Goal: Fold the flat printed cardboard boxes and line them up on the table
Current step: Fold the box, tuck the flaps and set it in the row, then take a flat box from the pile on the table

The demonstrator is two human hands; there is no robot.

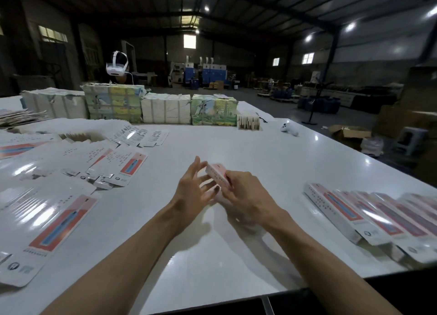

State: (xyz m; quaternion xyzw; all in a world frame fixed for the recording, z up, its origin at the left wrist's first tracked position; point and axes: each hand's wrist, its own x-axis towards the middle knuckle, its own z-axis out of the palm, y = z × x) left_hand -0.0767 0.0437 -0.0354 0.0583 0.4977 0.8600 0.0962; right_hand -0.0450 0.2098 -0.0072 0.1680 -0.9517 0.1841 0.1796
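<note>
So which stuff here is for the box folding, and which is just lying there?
For the job: box in the right hand, flat boxes, row of folded boxes.
Just lying there: white controller, wrapped bundles.

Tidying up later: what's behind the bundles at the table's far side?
A white headset shows above the bundles. Whatever it sits on is hidden behind them.
</note>
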